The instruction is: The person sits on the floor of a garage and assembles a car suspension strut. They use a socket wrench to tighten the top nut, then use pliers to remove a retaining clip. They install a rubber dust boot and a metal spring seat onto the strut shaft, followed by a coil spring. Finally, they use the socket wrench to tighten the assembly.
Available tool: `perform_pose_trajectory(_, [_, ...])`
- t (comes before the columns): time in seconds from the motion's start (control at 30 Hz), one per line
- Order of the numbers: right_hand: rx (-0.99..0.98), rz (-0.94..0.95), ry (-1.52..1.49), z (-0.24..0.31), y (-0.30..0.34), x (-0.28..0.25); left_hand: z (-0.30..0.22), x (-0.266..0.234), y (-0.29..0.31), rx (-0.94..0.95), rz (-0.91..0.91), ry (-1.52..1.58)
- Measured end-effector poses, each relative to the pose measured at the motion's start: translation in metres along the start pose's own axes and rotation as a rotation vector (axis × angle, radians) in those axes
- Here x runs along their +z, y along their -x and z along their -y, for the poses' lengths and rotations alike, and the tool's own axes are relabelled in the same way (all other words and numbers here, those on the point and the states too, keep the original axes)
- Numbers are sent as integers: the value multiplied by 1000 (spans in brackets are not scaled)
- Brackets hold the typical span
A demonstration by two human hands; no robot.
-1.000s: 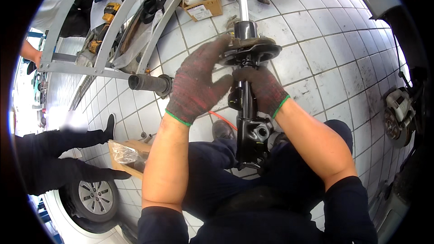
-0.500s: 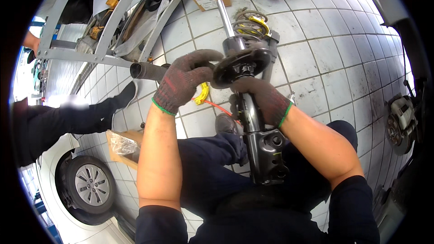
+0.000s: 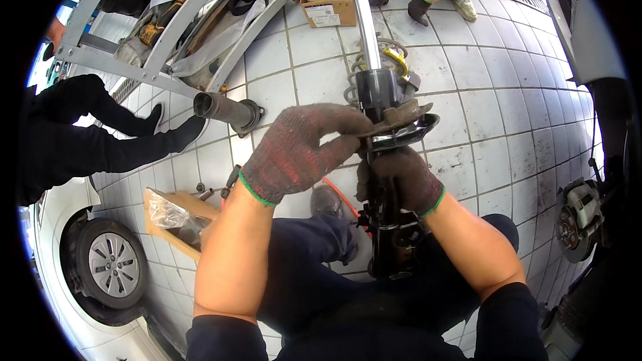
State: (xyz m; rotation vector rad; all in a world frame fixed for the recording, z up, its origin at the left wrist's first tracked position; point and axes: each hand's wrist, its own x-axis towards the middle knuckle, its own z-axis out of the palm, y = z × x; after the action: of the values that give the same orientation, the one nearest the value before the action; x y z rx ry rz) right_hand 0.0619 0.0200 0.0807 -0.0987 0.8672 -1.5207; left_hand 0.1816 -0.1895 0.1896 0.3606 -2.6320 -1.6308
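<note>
A black strut (image 3: 379,90) with a long silver rod stands tilted between my knees, its bracket end low near my lap. My right hand (image 3: 404,177) is wrapped round the strut's body just under the dish-shaped spring seat (image 3: 418,135). On top of that seat lies a worn, brownish rubber spring pad (image 3: 401,116). Thumb and fingers of my left hand (image 3: 304,150) pinch the pad's left edge. Both hands wear dark, red-flecked gloves with green cuffs. Behind the strut, partly hidden, is a coil spring (image 3: 350,90) with a yellow clamp (image 3: 396,61).
A ribbed dust boot (image 3: 231,111) stands on the tiled floor. Left of my leg is an open carton (image 3: 175,230) with plastic wrap; another carton (image 3: 332,12) stands ahead. A metal frame (image 3: 157,67), a car wheel (image 3: 112,264), a brake disc (image 3: 572,224) and other people's gloved hands (image 3: 419,10) surround me.
The strut has turned and come more upright, so its seat shows more edge-on. My left hand has shifted right and down with it; the brownish pad now shows on top.
</note>
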Motion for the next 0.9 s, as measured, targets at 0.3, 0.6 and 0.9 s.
perform_pose_trajectory(0.3, [-74, 100, 137, 6, 1, -4, 5, -2, 4, 185, 33, 131])
perform_pose_trajectory(0.6, [-394, 145, 502, 4, -13, -22, -6, 1, -2, 347, 55, 8])
perform_pose_trajectory(0.9, [-305, 281, 34, 16, -13, -17, -10, 5, 2, 363, 19, 50])
